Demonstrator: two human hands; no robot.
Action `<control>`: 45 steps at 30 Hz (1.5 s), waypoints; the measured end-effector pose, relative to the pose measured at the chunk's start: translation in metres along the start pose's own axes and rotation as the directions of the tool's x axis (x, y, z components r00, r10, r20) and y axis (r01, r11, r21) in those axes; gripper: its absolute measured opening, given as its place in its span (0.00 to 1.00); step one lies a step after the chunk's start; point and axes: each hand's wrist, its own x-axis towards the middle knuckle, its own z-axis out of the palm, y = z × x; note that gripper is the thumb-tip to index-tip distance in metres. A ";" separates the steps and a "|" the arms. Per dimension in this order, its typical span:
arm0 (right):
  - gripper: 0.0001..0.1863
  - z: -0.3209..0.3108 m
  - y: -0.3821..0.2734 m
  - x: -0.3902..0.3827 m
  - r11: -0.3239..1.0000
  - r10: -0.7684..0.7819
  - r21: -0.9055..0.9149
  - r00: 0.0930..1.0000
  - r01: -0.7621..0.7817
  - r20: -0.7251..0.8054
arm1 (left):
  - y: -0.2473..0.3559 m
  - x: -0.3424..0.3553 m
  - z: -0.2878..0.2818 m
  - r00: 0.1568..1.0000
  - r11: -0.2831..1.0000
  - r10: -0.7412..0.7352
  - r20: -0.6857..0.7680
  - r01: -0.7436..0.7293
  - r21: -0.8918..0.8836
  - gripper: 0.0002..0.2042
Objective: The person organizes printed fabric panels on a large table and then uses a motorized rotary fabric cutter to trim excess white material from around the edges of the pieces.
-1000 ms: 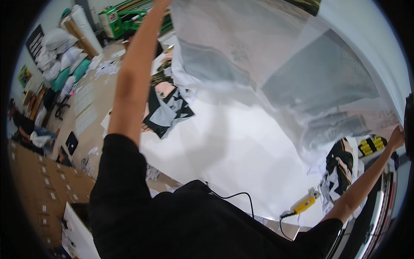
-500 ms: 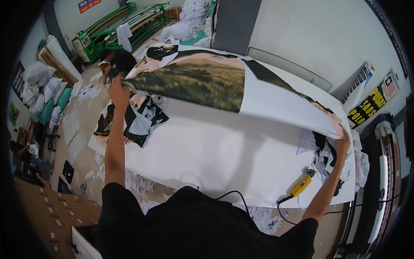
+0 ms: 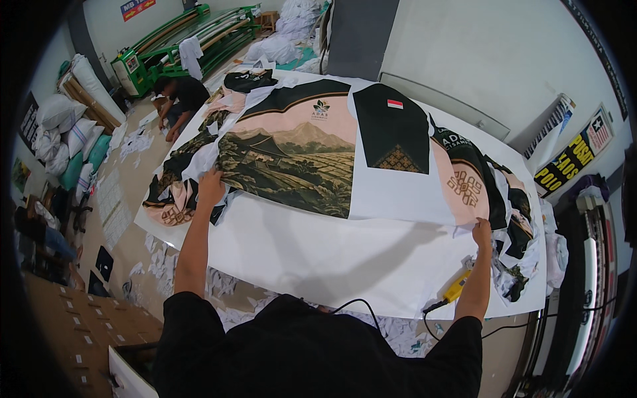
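A wide sheet of printed fabric [image 3: 298, 169] stretches between my hands over the white table [image 3: 298, 265]. It carries a green and pink landscape panel, a dark panel with a small red-and-white patch, and a pink and black panel. My left hand [image 3: 211, 188] is closed on its near left corner. At the near right edge, my right hand [image 3: 482, 230] pinches the pink part. A yellow corded power tool [image 3: 458, 286] lies on the table beside my right forearm, which partly covers it.
Cut fabric pieces lie heaped at the table's left end [image 3: 174, 202] and right end [image 3: 517, 229]. A black cord [image 3: 358, 302] runs along the near edge. White scraps [image 3: 162, 265] litter the floor. Another person [image 3: 182, 99] crouches beyond the far left corner; cardboard boxes [image 3: 83, 335] stand at lower left.
Both hands have come down and closer together, bringing the raised fabric sheet lower over the table. Its printed side now shows spread out. The crouching person's arms have shifted slightly.
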 end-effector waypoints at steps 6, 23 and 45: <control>0.23 0.011 -0.015 -0.021 0.970 0.190 -0.175 0.973 -0.167 0.129 | 0.005 -0.026 0.014 0.830 0.988 -0.151 0.536 0.119 0.095 0.25; 0.31 0.105 -0.187 -0.113 0.999 -0.015 -0.032 0.978 0.022 0.206 | 0.095 -0.034 0.078 0.816 0.982 -0.089 0.571 0.169 -0.088 0.44; 0.28 0.080 -0.169 -0.173 0.988 0.130 -0.120 0.934 -0.094 0.334 | 0.080 -0.080 0.063 0.584 0.940 -0.264 0.768 0.333 0.070 0.60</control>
